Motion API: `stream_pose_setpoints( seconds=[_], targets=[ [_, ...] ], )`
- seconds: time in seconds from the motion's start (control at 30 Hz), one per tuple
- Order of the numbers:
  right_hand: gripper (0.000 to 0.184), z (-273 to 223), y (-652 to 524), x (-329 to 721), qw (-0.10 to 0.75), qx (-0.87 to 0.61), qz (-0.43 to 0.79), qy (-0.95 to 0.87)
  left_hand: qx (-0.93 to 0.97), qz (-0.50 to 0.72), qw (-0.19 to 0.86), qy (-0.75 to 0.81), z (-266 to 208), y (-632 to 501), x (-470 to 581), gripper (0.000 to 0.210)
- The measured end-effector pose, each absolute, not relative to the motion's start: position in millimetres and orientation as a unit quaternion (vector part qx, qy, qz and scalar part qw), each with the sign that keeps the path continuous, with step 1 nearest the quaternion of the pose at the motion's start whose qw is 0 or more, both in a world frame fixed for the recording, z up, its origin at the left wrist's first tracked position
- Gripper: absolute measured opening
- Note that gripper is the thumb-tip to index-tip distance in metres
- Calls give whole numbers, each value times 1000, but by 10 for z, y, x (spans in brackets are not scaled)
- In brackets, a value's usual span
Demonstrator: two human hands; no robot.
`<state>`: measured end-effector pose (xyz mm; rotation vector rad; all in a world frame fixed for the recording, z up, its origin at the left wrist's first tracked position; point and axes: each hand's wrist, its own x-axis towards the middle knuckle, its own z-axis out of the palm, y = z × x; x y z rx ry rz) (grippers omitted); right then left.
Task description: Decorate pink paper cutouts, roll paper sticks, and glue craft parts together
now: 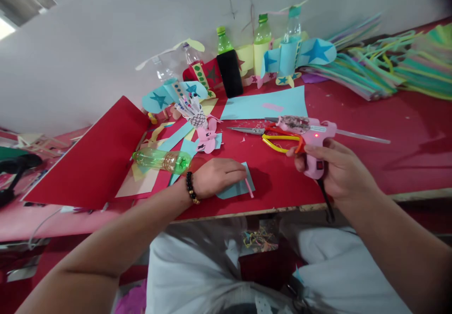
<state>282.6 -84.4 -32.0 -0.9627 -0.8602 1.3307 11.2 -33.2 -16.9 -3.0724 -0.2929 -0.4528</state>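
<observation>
My right hand (334,163) is wrapped round a pink glue gun (314,137), its red light lit and a clear glue stick (363,136) jutting from the back. The nozzle side points left, above scissors (282,140) with yellow and orange handles. My left hand (222,177) lies low over a piece of light blue paper (233,191) near the table edge, fingers closed. A thin pink strip (249,189) sticks out from its fingertips; the grip itself is partly hidden. Left of that hand a green plastic bottle (162,160) lies on its side.
Behind stand decorated bottles with paper wings (289,55), a black phone (230,74) and a cup of pens (194,114). A blue sheet (264,104) lies mid-table. Bundled pastel strips (381,71) fill the back right. A red board (92,158) leans at left.
</observation>
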Motion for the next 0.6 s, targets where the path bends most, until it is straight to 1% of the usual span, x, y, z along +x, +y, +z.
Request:
stream_pose_setpoints(
  seconds=[0.1,0.2,0.33,0.6],
  targets=[
    [6,-320,-844,2826,601,-422,572,-366,-984,-143,-45,-100,-286,-419,7,25],
    [7,-309,-848,2824,599,-430,572,-361,-977,-135,-76,-148,-341,-512,-31,28],
    [9,-295,-841,2820,584,-441,573,-369,-960,-131,-79,-234,-335,-631,-32,28],
    [8,-331,-833,2834,587,-454,564,-362,-951,-149,-64,-263,-335,-676,26,38]
  ],
)
